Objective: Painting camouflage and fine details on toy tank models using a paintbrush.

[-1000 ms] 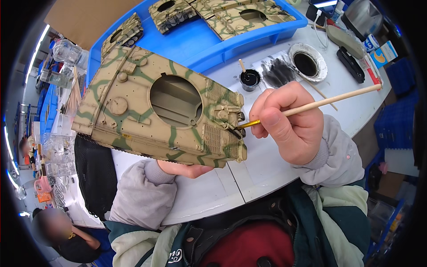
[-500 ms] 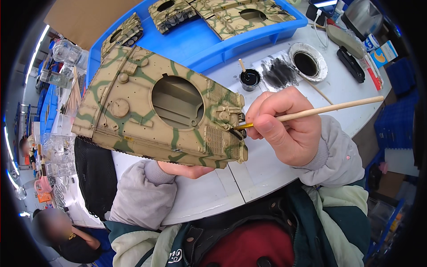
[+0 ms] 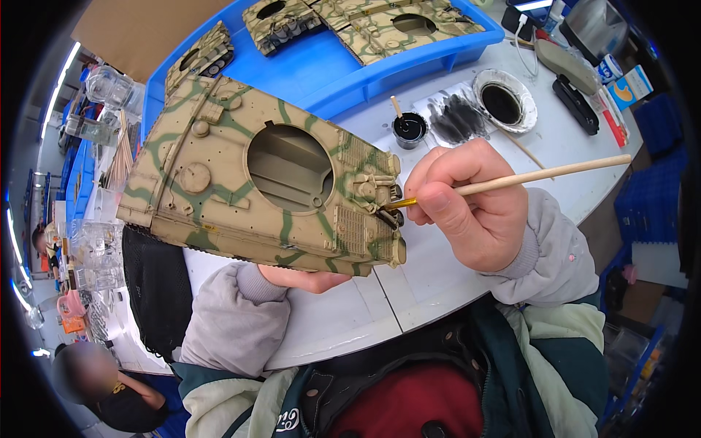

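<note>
The left hand (image 3: 303, 279) is under the tank hull (image 3: 255, 179), fingers curled up beneath it and mostly hidden, propping it above the table (image 3: 438, 285) at a tilt. The right hand (image 3: 475, 208) is pinched shut on a thin brush (image 3: 511, 181), and the dark tip sits right on a small fitting at the hull's rear corner, near the grilles.

Risk one: the hull balances on just a few fingers from below. A nudge from the brush side could rock it, and the tip would skid across the tan and green camouflage, leaving a dark streak where it isn't wanted.

Risk two: too much paint on the bristles. On a tilted surface it could run down into the grille mesh.

Also close by: the black paint pot (image 3: 409, 130) with a stick in it, and the dish (image 3: 504, 102) of dark wash. A swinging brush handle or sleeve could tip either over onto the table.

More painted hulls wait in the blue tray (image 3: 292, 66), well behind.
</note>
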{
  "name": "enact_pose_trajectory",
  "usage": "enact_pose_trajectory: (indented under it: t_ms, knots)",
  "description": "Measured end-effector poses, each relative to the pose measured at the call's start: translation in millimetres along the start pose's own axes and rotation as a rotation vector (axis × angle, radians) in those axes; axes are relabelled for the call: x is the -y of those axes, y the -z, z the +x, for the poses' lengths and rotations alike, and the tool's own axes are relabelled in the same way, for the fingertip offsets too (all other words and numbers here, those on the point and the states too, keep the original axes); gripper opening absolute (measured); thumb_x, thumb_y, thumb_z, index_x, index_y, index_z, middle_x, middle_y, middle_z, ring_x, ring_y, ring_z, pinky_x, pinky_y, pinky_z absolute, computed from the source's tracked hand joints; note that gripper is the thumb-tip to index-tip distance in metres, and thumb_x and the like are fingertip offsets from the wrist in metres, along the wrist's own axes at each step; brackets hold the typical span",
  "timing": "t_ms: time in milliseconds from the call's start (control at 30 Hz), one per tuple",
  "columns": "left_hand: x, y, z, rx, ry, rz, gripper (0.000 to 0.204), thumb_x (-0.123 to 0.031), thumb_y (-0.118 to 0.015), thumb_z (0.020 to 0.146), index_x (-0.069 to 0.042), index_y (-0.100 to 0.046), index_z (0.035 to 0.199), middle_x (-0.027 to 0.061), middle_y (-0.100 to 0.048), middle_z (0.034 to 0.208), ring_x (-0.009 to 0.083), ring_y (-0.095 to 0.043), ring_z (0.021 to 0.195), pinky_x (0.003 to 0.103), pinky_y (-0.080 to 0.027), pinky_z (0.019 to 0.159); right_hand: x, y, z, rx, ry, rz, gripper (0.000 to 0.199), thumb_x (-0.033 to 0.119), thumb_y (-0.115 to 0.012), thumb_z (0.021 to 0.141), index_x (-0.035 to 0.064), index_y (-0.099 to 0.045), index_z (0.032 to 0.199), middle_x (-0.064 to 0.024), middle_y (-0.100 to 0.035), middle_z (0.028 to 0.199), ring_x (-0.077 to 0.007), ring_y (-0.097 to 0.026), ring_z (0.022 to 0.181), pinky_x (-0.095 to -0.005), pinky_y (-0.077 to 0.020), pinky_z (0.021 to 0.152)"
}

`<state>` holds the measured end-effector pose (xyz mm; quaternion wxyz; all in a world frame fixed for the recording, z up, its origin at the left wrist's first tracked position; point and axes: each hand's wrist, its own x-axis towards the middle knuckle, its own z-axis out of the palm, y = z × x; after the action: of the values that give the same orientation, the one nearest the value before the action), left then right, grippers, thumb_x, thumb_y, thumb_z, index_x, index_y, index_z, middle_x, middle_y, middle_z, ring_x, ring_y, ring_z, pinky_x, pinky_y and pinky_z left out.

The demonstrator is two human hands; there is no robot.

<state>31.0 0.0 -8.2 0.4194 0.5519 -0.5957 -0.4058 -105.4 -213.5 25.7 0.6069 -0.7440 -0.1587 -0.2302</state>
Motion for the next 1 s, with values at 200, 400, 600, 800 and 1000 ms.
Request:
enact_pose_trajectory:
  t_ms: [200, 400, 600, 800, 1000]
  knots:
    - [-14.2, 0.3, -4.5, -0.026, 0.009, 0.020, 0.034, -0.023, -0.053, 0.087, -0.011, -0.051, 0.119, 0.0044, -0.052, 0.119, 0.0184, -0.050, 0.106, 0.032, -0.042, 0.088, 6.2, -2.0, 3.7, 0.007, 0.018, 0.025, 0.011, 0.009, -0.048, 0.092, 0.0011, -0.041, 0.093, -0.0115, -0.054, 0.078, -0.0102, -0.050, 0.066, -0.0210, -0.0426, 0.058]
    - [1.7, -1.4, -6.9, -0.031, -0.049, 0.032, 0.042, -0.022, -0.056, 0.084, -0.010, -0.048, 0.124, 0.0045, -0.053, 0.120, 0.0177, -0.050, 0.109, 0.031, -0.040, 0.092, 1.2, -4.4, 6.1, -0.256, 0.010, 0.187, 0.010, 0.013, -0.054, 0.091, 0.0033, -0.050, 0.089, -0.0009, -0.054, 0.072, -0.0041, -0.046, 0.061, -0.0174, -0.0378, 0.055]
    - [22.3, -12.1, -22.5, -0.354, -0.048, -0.503, 0.070, -0.014, -0.068, 0.067, -0.001, -0.038, 0.129, 0.0093, -0.049, 0.125, 0.0215, -0.047, 0.115, 0.035, -0.039, 0.095, -3.0, 17.3, 16.3, -0.383, -0.011, 0.213, 0.012, 0.014, -0.054, 0.091, 0.0026, -0.053, 0.091, -0.0019, -0.057, 0.073, -0.0041, -0.048, 0.061, -0.0169, -0.0389, 0.054]
    - [24.7, -16.1, -6.9, -0.494, -0.203, -0.786, 0.087, -0.027, -0.076, 0.065, -0.004, -0.029, 0.135, 0.0091, -0.044, 0.130, 0.0232, -0.044, 0.119, 0.037, -0.038, 0.098, -18.5, 31.1, 23.9, -0.350, -0.177, 0.158, 0.012, 0.015, -0.060, 0.087, 0.0033, -0.057, 0.089, -0.0008, -0.057, 0.071, -0.0055, -0.051, 0.061, -0.0178, -0.0403, 0.055]
    - [47.2, -7.5, -3.2, -0.469, -0.532, -1.006, 0.088, -0.055, -0.065, 0.072, -0.005, -0.031, 0.136, 0.0130, -0.039, 0.135, 0.0299, -0.043, 0.119, 0.047, -0.038, 0.098, -29.1, 41.3, 23.7, -0.291, -0.410, 0.046, 0.017, 0.019, -0.062, 0.086, 0.0040, -0.054, 0.082, 0.0008, -0.055, 0.069, -0.0048, -0.050, 0.062, -0.0178, -0.0395, 0.055]
